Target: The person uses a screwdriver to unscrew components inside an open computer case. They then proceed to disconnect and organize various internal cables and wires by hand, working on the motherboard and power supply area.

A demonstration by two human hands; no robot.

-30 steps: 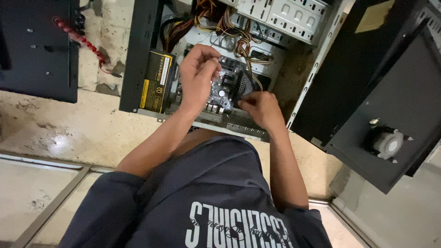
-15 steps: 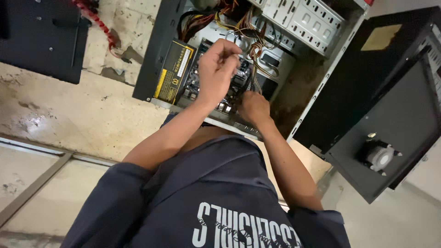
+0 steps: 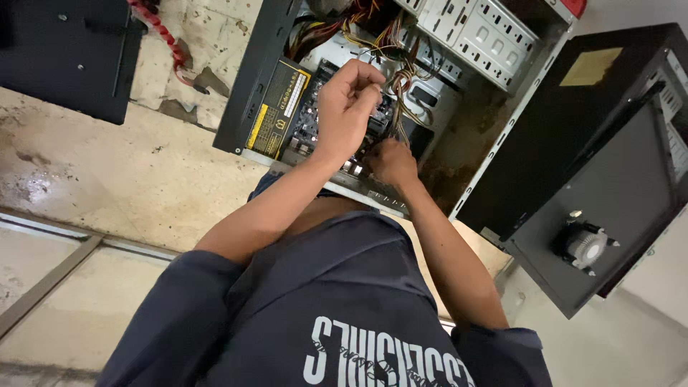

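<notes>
Yellow-and-black label is sitting on the power supply left of both hands; left hand is pinching the cable bundle, right hand is gripping something I can't make out.

You wear a dark navy short-sleeved T-shirt with white block lettering printed across the chest, both forearms bare below the sleeves.

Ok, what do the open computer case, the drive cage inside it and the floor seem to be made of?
Computer case: looks like sheet metal painted matte black, with thin folded edges. Drive cage: bare light-grey metal, probably steel, with punched slots and a dull sheen. Floor: pale stone or concrete, stained and blotchy, with glossy wet-looking patches; which one is unclear.
</notes>
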